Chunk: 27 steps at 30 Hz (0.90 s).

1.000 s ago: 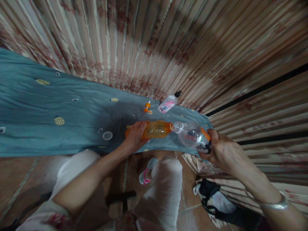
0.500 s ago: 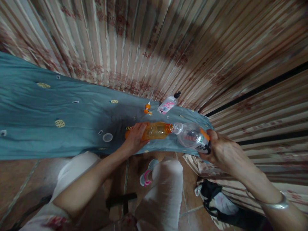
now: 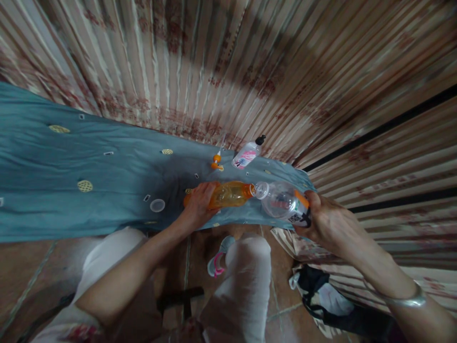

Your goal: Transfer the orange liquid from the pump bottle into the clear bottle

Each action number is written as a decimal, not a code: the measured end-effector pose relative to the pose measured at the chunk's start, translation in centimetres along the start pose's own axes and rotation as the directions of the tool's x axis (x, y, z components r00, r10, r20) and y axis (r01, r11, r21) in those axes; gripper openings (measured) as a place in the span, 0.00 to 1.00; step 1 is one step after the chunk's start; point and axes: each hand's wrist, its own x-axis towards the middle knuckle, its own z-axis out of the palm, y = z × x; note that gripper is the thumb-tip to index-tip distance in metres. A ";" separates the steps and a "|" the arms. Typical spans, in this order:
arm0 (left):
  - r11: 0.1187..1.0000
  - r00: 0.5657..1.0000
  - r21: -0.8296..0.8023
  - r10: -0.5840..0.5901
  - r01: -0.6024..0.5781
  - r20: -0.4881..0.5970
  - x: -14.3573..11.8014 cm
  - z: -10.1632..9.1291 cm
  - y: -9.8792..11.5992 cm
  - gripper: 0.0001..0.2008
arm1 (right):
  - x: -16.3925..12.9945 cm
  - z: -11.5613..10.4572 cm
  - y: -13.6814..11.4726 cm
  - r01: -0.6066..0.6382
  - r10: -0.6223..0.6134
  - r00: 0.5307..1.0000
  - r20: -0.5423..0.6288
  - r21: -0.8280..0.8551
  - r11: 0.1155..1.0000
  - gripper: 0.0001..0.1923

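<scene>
My left hand (image 3: 202,204) is wrapped round an orange see-through bottle (image 3: 231,194), which lies nearly level with its mouth to the right. My right hand (image 3: 323,219) grips a clear plastic bottle (image 3: 279,199) with an orange, white and black label. The two bottle mouths meet or almost meet; I cannot tell if they touch. Behind them, on the blue cloth, are an orange pump top (image 3: 216,161) and a clear bottle with a pink label and black pump (image 3: 247,155). A small round whitish lid (image 3: 157,205) lies left of my left hand.
A blue patterned cloth (image 3: 117,176) covers the long narrow surface before me. Pleated curtains (image 3: 200,62) hang behind it and to the right. Dark bars (image 3: 378,128) cross the right side. A black and white bundle (image 3: 317,290) lies on the tiled floor.
The view has shifted very slightly. Both hands keep their hold, and the bottles stay mouth to mouth with little visible change.
</scene>
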 end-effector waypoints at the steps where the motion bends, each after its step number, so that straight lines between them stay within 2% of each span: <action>1: 1.000 1.000 -0.001 0.000 0.000 -0.001 0.0 0.0 0.0 0.34 | 0.0 0.0 0.0 0.000 0.000 1.000 -0.001 0.003 1.000 0.19; 15: 1.000 1.000 0.011 0.006 -0.006 -0.013 0.0 0.1 0.0 0.33 | 0.1 0.0 0.0 -0.003 0.003 1.000 -0.008 -0.016 1.000 0.18; 27: 0.999 0.999 0.009 0.040 -0.040 -0.026 0.1 0.2 -0.3 0.34 | 0.1 -0.3 -0.1 -0.019 0.019 0.999 0.030 -0.008 1.000 0.20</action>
